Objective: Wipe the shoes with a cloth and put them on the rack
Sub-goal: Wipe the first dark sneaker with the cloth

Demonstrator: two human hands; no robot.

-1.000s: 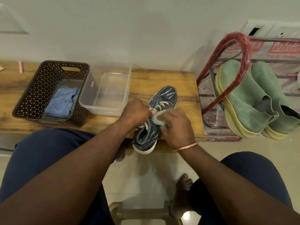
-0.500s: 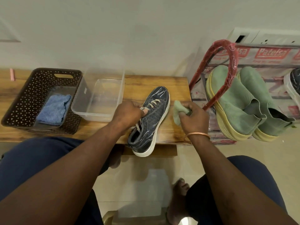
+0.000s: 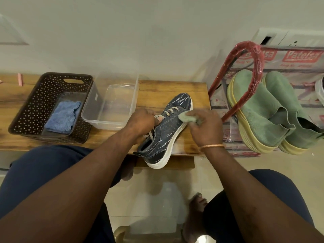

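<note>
A dark blue sneaker [image 3: 165, 132] with a white sole and pale laces lies tilted on the wooden bench [image 3: 154, 90], its heel over the front edge. My left hand [image 3: 141, 121] grips it at the laces and tongue. My right hand [image 3: 206, 128] holds a pale green cloth [image 3: 187, 117] against the shoe's right side near the eyelets. The red-framed rack [image 3: 245, 71], wrapped in plastic, stands to the right and carries a pair of green ankle shoes [image 3: 259, 109].
A brown perforated basket [image 3: 31, 106] holding a blue cloth [image 3: 62, 117] sits on the bench's left. Beside it stands a clear plastic tub [image 3: 121, 97]. Another shoe's white edge [image 3: 320, 88] shows at the far right. My knees and a bare foot are below.
My right hand lifted the cloth off to the shoe's right half a second ago and has now come back onto the shoe's right side. The left hand kept its hold.
</note>
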